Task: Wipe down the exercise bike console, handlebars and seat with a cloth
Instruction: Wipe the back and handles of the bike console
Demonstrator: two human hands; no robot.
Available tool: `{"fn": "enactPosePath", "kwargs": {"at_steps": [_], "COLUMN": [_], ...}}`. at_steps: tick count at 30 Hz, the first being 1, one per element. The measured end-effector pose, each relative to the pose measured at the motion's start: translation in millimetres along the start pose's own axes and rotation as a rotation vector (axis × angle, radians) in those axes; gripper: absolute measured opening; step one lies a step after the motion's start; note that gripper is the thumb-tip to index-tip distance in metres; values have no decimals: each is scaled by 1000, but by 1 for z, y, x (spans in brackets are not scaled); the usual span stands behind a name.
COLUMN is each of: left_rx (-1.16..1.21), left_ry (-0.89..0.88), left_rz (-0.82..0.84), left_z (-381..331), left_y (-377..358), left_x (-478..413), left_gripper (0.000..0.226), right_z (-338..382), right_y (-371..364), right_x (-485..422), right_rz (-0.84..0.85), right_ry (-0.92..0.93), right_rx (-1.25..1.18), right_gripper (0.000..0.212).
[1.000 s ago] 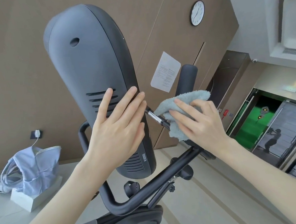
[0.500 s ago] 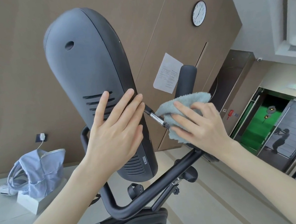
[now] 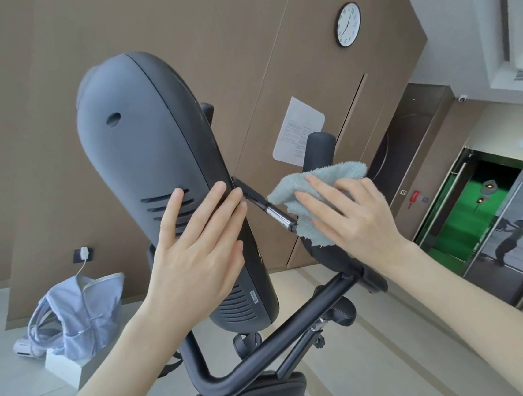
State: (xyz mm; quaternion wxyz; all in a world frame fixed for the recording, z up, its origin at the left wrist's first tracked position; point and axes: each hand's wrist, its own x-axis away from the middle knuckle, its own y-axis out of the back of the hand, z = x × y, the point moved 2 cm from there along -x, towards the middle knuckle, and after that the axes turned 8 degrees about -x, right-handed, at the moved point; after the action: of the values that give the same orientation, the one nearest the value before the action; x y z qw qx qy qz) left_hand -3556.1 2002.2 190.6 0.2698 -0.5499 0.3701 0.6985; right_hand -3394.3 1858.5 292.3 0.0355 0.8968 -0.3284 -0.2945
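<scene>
The left hand [image 3: 195, 255] lies flat, fingers straight, on the back of the grey console [image 3: 142, 164]. Just right of it, the right hand [image 3: 355, 220], fingers spread, presses the pale blue cloth [image 3: 325, 179] against the black handlebar [image 3: 319, 147].

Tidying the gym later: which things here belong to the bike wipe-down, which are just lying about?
Job: cloth, console, handlebar, right hand on the cloth, left hand on the console.
Lying about: blue fabric bundle, white box, wall clock, paper notice.

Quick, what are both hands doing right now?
Left hand: open, flat against the console.
Right hand: open, pressing the cloth onto the handlebar.
</scene>
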Motion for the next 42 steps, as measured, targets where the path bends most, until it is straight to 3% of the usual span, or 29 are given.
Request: {"fn": "enactPosePath", "kwargs": {"at_steps": [15, 20, 26, 35, 38, 42], "left_rx": [-5, -1, -5, -62, -75, -57], "left_ry": [-9, -7, -7, -29, -19, 16], "left_rz": [7, 3, 5, 38, 53, 79], "left_z": [1, 1, 0, -2, -4, -12], "left_y": [-1, -2, -1, 1, 2, 7], "left_x": [1, 1, 1, 1, -1, -6], "left_gripper": [43, 43, 43, 44, 43, 42], "right_z": [11, 21, -1, 33, 17, -19], "right_y": [-4, -2, 0, -14, -11, -8], "right_x": [7, 19, -5, 63, 44, 0], "right_rz": [-9, 65, 1, 100, 36, -96], "right_ry": [-74, 3, 2, 36, 72, -63], "right_rx": [-19, -30, 30, -96, -76, -104], "right_gripper": [24, 22, 17, 24, 21, 18]}}
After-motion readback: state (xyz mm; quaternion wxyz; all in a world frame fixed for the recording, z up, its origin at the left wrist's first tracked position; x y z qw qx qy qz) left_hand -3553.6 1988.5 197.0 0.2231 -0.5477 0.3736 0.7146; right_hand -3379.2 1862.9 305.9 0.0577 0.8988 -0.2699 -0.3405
